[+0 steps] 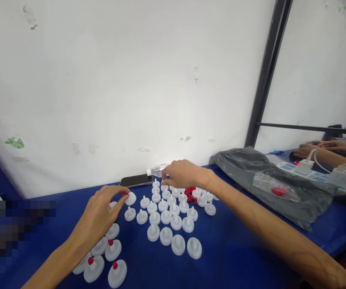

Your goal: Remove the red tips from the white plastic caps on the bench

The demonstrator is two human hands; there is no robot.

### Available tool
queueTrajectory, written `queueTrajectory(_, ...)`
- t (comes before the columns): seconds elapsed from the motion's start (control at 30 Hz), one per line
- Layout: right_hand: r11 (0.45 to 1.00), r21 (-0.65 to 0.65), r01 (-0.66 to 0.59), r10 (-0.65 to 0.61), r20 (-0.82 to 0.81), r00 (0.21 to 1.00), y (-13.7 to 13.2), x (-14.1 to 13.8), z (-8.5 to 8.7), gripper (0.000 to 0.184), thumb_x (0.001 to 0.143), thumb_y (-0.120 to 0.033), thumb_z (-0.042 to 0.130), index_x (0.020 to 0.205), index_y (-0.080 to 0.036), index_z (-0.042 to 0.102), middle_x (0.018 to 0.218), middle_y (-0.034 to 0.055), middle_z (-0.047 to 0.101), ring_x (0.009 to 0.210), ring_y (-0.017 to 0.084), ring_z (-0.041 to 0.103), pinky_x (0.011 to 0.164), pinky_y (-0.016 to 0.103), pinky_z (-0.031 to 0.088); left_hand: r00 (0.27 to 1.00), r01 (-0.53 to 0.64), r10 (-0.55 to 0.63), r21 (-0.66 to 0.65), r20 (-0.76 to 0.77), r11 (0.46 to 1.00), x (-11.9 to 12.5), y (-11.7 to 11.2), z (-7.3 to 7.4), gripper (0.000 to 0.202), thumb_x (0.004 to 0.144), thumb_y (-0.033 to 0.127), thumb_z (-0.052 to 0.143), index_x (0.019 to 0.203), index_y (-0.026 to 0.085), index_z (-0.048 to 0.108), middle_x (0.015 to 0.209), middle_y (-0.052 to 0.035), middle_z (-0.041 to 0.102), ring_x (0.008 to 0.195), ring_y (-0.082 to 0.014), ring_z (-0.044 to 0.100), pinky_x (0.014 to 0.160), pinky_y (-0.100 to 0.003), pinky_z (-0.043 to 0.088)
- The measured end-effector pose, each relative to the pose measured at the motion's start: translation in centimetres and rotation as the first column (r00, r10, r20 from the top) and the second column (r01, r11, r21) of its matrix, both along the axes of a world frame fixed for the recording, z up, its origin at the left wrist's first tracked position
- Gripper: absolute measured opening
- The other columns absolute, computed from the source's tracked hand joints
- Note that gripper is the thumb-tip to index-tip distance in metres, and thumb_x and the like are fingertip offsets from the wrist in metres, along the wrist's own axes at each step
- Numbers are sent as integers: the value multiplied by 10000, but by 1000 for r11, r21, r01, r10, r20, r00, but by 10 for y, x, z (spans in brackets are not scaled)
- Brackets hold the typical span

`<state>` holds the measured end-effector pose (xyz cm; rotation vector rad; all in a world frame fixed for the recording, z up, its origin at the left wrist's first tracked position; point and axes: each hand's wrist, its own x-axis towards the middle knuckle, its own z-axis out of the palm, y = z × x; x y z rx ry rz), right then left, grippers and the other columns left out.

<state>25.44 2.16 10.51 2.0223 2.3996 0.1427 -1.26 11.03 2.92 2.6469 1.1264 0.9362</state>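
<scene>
My left hand (102, 206) pinches the small red tip cap on a white spouted lid (130, 199) between thumb and forefinger. On the right, my right hand (185, 173) reaches across the group of lids, its fingertips closed at the spout of a white lid (164, 187) in the back rows. Several more white round lids (174, 209) stand with their spouts upward around it. A pile of small red caps (190, 194) lies among them, partly behind my right wrist. Near my left forearm stand several lids with red caps fitted, such as this capped lid (117, 273).
A dark phone (136, 181) and a clear bottle (156, 171) lie against the wall. To the right are a grey plastic bag (251, 176), a clear bag with red pieces (277, 188) and a power strip (296, 170). Another person's hands (311, 151) work beyond the black frame (265, 84).
</scene>
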Motion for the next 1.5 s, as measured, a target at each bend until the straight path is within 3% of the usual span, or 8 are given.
queueTrajectory(0.33,930,158,-332,350,-104,931,-6,-37,-11,490,956,-578,686,1257,-192,675,1159,89,755,1011,278,695,735,367,456,970,153,-165,77,180,985,10,-32,5,292,958,556,575,1007,295,698,1003,-1,764,822,-231,702,722,-334,551)
queueTrajectory(0.53,893,254,-371,412,-135,901,-7,-37,-12,363,999,-490,651,1219,-204,692,1100,67,737,928,234,676,696,338,424,981,77,-70,-30,179,997,9,-31,3,542,878,637,671,1336,354,610,1227,-21,752,1016,-279,727,736,-329,588)
queueTrajectory(0.67,887,242,-393,441,-196,876,-6,-36,-11,366,992,-483,669,1227,-205,701,1108,65,725,922,222,663,716,329,430,990,83,-66,-134,127,987,8,-30,7,612,856,682,684,1375,362,638,1165,-38,786,751,-233,734,555,-291,543)
queueTrajectory(0.87,886,215,-411,458,-271,847,-1,-35,-11,349,960,-432,735,1219,-199,721,1077,55,725,909,197,643,749,314,445,990,87,-68,-155,121,984,7,-31,16,603,822,701,716,1297,330,705,1054,-14,814,384,-94,456,478,-291,513)
queueTrajectory(1.03,889,200,-413,458,-374,806,3,-33,-13,305,977,-380,725,1227,-207,714,1087,49,763,871,178,670,775,298,458,971,157,-129,-132,203,979,6,-32,16,597,811,644,760,1301,307,709,1124,-33,795,666,-188,687,483,-251,506)
queueTrajectory(1.27,912,137,-386,389,-586,711,8,-29,-24,499,935,-220,770,1374,-251,535,1272,60,762,700,135,734,700,266,502,945,133,-32,-291,326,947,9,-29,14,631,779,631,778,1304,289,708,1079,-37,815,789,-238,733,535,-281,544)
queueTrajectory(1.4,913,87,-399,351,-668,656,5,-25,-21,419,998,-144,605,1367,-263,446,1277,40,763,691,131,737,682,263,516,951,114,-61,-161,303,980,8,-24,8,540,808,604,739,1273,329,720,1094,-23,813,750,-235,743,560,-321,583)
queueTrajectory(1.5,944,120,-306,315,-593,741,1,-26,-19,210,1110,-353,417,1258,-229,499,988,25,800,665,157,700,662,285,480,969,108,-123,79,213,991,8,-21,2,446,882,572,667,1257,336,725,1025,-21,797,703,-220,719,620,-349,604)
